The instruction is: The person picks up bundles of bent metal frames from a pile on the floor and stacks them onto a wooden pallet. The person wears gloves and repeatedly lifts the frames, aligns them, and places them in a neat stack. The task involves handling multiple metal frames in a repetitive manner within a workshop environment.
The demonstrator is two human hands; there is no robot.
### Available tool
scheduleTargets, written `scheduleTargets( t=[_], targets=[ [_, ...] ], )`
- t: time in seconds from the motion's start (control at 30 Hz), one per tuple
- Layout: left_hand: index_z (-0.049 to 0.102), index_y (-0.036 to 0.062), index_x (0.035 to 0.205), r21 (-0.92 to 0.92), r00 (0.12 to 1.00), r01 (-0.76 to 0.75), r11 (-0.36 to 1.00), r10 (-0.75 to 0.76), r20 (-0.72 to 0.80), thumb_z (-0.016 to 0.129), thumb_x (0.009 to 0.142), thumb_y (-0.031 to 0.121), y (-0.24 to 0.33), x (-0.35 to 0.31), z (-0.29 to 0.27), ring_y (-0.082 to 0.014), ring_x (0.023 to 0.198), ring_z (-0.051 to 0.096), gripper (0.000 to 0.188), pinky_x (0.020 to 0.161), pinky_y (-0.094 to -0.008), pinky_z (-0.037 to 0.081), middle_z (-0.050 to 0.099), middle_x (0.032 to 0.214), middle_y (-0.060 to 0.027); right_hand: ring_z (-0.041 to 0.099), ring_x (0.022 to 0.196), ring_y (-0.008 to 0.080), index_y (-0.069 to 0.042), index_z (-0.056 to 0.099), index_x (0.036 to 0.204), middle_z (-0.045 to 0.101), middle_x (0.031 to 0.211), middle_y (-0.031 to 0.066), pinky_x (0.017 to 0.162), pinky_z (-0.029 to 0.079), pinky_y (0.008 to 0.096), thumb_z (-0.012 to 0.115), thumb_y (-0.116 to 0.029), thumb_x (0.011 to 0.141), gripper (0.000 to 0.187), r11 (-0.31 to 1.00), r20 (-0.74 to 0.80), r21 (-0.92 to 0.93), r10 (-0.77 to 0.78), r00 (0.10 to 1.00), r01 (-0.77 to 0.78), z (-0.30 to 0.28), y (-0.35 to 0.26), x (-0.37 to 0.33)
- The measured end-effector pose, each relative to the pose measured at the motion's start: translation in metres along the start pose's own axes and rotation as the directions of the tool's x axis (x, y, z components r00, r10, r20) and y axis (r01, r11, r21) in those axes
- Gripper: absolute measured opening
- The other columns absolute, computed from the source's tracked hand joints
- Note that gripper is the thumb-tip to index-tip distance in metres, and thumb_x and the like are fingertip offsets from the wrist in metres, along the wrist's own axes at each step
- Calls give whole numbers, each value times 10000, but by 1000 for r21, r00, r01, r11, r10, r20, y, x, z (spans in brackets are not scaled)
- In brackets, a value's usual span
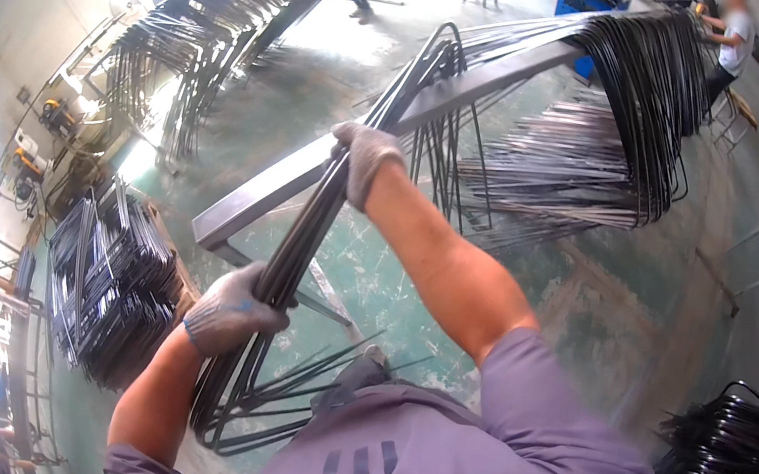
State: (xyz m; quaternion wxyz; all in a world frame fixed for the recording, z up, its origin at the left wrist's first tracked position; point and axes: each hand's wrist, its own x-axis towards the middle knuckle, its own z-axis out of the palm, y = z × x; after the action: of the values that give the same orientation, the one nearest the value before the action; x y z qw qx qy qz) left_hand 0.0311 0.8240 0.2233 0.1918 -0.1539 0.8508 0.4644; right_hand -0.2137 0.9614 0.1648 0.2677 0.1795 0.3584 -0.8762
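"What's in hand?"

"You have a bundle of long, thin, bent dark metal rods (303,239). It slants across the long grey square-edged metal beam (255,192), with its lower end on your side of the beam and its looped upper end past the far side. Whether it rests on the beam, I can't tell."

"And the grip?"

"Your left hand (236,311), in a pale grey knitted glove, is closed around the bundle on your side of the beam, near its near end. Your right hand (369,162), gloved alike, is wrapped over the same bundle where it crosses the beam."

"What's around the beam?"

"Some thin dark bent rods (450,153) hang from it just beyond your right hand. A dense row of curved black rods (642,101) hangs over its far end, and a stack of straighter silvery-grey rods (565,163) lies to the right of it. Left of its near end you have a heap of dark angled rods (109,286). A person in a white top (734,41) stands past the far end."
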Motion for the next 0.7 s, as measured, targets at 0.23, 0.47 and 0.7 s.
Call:
scheduleTargets(
  t=[0.23, 0.47, 0.7],
  targets=[
    [738, -16, 1150, -210, 969, 193, 959, -153, 192, 872, 754, -11, 11, 0, 31, -165, 940, 728, 418, 876, -334, 596, 774, 1017, -70, 641, 551, 242, 20, 627, 1023, 669, 755, 119, 499, 557, 376, 789, -64, 986, 186, 998, 46, 32, 49, 998, -50, -44, -56, 29],
    [767, -20, 1039, 125, 982, 180, 976, -172, -75, 847, 688, 68, 52, 11, 104, -129, 762, 654, 371, 737, -342, 574, 705, 831, -28, 658, 563, 235, -66, 666, 956, 646, 704, 63, 556, 610, 412, 772, -120, 1000, 127, 992, 272, 76, 72, 959, -96, -87, -76, 46],
    [772, -2, 1052, 30, 960, 220, 975, -211, -184, 860, 705, 98, 77, 21, 142, -138, 776, 664, 372, 761, -338, 580, 730, 863, -38, 700, 565, 269, -11, 653, 945, 689, 727, 125, 564, 640, 415, 806, -168, 993, 224, 992, 159, -97, 98, 982, -84, -75, -128, 24]
  ],
)
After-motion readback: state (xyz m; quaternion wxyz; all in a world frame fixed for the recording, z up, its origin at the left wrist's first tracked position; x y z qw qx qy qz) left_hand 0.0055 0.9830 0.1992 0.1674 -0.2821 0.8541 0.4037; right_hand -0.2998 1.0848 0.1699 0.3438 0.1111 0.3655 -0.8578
